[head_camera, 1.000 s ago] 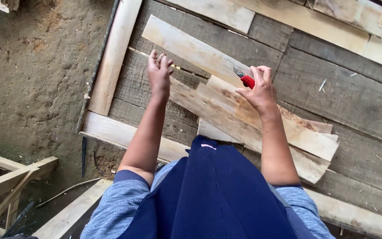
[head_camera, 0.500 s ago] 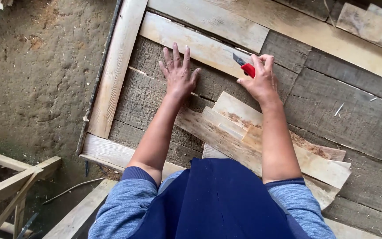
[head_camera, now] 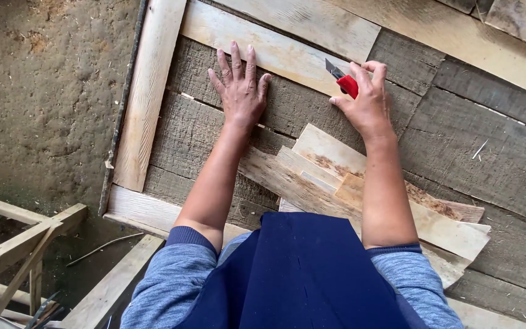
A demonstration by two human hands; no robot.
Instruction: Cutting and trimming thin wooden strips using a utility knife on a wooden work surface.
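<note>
My left hand (head_camera: 240, 88) lies flat with fingers spread on the grey weathered boards, its fingertips touching a pale wooden plank (head_camera: 275, 49) that runs across the surface. My right hand (head_camera: 363, 100) grips a red utility knife (head_camera: 343, 80) with its blade pointing up-left against the edge of that plank. A stack of thin pale wood slats (head_camera: 336, 176) lies just below both hands, between my forearms.
A pale upright board (head_camera: 150, 91) and a bottom board (head_camera: 147, 210) frame the grey plank surface (head_camera: 458, 140) at left. Bare dirt ground (head_camera: 38, 91) lies further left. A wooden frame of sticks (head_camera: 13, 244) stands at the lower left. More pale planks (head_camera: 458, 42) cross the top.
The view has shifted so the hands sit lower and closer. My left hand has moved right and flattened beside the pale plank. The right hand still holds the knife at the plank's edge.
</note>
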